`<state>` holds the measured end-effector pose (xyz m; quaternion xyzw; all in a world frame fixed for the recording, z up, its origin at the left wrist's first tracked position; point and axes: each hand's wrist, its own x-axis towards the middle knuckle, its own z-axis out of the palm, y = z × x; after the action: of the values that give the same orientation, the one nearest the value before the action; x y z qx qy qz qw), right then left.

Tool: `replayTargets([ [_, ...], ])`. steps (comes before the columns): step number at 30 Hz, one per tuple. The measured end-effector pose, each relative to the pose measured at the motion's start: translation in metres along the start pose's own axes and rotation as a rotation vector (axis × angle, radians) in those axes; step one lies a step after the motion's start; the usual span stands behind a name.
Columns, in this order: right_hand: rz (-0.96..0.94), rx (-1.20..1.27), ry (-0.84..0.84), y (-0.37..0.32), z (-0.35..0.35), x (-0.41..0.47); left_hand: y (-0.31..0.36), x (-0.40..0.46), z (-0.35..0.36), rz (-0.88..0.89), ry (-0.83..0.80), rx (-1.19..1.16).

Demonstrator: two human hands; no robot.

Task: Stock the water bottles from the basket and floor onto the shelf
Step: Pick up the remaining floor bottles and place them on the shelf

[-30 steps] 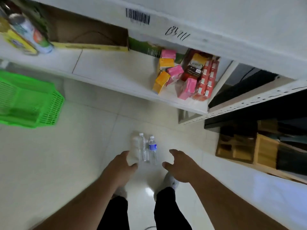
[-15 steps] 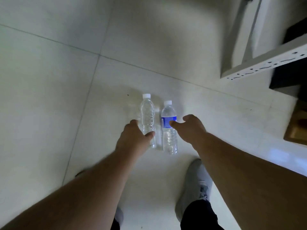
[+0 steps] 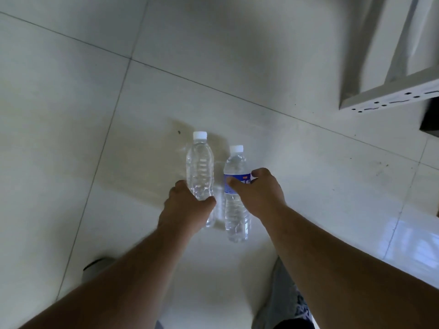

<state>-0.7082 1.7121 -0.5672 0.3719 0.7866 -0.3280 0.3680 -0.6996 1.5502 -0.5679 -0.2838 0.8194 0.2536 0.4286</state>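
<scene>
Two clear water bottles with white caps stand side by side on the tiled floor. The unlabelled bottle (image 3: 199, 167) is on the left, and my left hand (image 3: 187, 207) wraps its lower half with thumb and fingers on either side. The blue-labelled bottle (image 3: 236, 198) stands to its right. My right hand (image 3: 257, 193) closes on it at the label, thumb in front and fingers behind. Both bottles are upright with their bases on the floor.
The corner of a white metal shelf unit (image 3: 389, 91) with a perforated upright sits at the upper right. My grey shoes (image 3: 288, 295) stand on the pale floor tiles (image 3: 71, 138) just below the bottles. The green basket is out of view.
I have bent down and the view dropped from the shelf to the floor. Both hands reached forward and closed around the two bottles, which look larger and nearer.
</scene>
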Motion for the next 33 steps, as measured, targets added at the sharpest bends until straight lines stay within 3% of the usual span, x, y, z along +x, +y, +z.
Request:
replayTargets([
  [9, -0.046, 0.001, -0.067, -0.024, 0.012, 0.015, -0.016, 0.017, -0.016, -0.016, 0.007, -0.165],
  [16, -0.235, 0.057, -0.042, -0.058, -0.03, -0.062, -0.014, -0.055, -0.085, 0.068, 0.069, -0.294],
  [23, -0.499, 0.064, -0.1, -0.182, -0.131, -0.233, 0.002, -0.203, -0.232, 0.208, 0.156, -0.486],
  [33, -0.955, 0.064, -0.009, -0.376, -0.286, -0.607, 0.002, -0.513, -0.502, 0.432, 0.45, -0.727],
])
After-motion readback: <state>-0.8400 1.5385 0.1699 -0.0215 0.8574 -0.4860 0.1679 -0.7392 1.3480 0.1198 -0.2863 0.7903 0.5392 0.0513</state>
